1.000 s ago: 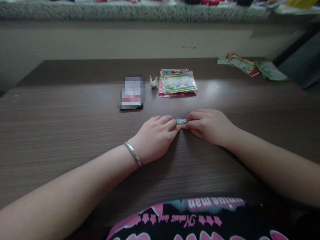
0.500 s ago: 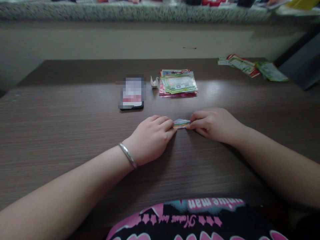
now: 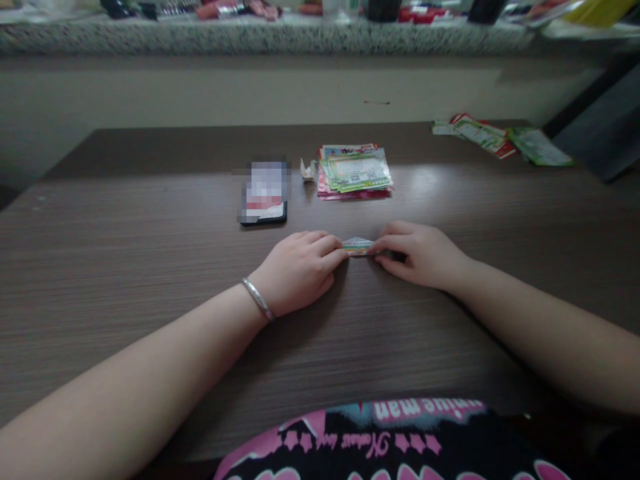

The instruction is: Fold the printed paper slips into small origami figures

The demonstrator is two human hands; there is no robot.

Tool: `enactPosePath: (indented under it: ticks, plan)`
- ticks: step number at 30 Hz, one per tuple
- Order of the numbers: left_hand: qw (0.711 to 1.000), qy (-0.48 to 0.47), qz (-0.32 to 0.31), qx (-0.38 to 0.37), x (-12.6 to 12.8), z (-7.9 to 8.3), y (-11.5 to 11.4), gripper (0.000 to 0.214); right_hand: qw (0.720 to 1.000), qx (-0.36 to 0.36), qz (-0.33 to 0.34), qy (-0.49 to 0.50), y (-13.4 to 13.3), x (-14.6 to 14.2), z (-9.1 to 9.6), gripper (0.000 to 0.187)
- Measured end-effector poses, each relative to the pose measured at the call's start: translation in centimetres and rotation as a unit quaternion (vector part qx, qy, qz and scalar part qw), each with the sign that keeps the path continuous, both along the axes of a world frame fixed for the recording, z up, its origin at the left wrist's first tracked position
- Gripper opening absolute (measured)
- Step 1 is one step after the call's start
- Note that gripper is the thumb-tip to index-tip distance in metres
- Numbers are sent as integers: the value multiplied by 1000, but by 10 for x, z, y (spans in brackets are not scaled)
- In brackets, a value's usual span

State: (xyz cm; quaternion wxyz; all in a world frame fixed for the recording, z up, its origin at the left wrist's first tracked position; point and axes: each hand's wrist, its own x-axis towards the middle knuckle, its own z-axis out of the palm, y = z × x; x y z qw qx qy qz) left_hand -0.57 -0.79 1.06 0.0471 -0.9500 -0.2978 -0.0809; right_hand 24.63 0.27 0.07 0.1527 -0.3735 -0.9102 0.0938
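A small folded piece of printed paper (image 3: 358, 246) lies on the brown wooden table (image 3: 125, 267) between my two hands. My left hand (image 3: 298, 270), with a silver bangle on its wrist, pinches the paper's left end with closed fingers. My right hand (image 3: 420, 255) pinches the right end, its fingers curled and pressed to the table. Most of the paper is hidden under my fingertips.
Behind my hands lies a stack of colourful printed sheets (image 3: 356, 171), a tiny folded paper figure (image 3: 308, 169) to its left, and a dark phone (image 3: 264, 193). More leaflets (image 3: 500, 135) lie at the far right corner. A speckled counter ledge (image 3: 260, 37) runs along the back.
My hands have drawn slightly apart, showing more of the folded paper between them. The view has tilted a little, so everything sits slightly lower.
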Motion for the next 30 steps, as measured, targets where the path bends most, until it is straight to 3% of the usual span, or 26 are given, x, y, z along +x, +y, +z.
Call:
enactPosePath:
  ticks: [4, 13, 20, 25, 30]
  plan:
    - [1000, -2, 3, 1, 0, -1, 0, 30, 998, 62, -23, -20, -5, -7, -1, 20]
    - [1000, 0, 0, 19, 1, -2, 0, 36, 998, 44, -37, -17, -5, -18, 2, 16]
    - [999, 37, 12, 17, 9, 6, -8, 38, 998, -12, -60, 33, -1, -22, 1, 8]
    - [999, 26, 24, 15, 11, 8, -11, 37, 998, -17, -34, 48, 0, -19, 2, 14]
    - [1000, -17, 13, 2, 5, 1, -3, 31, 996, -35, 47, 73, -6, -18, 6, 12]
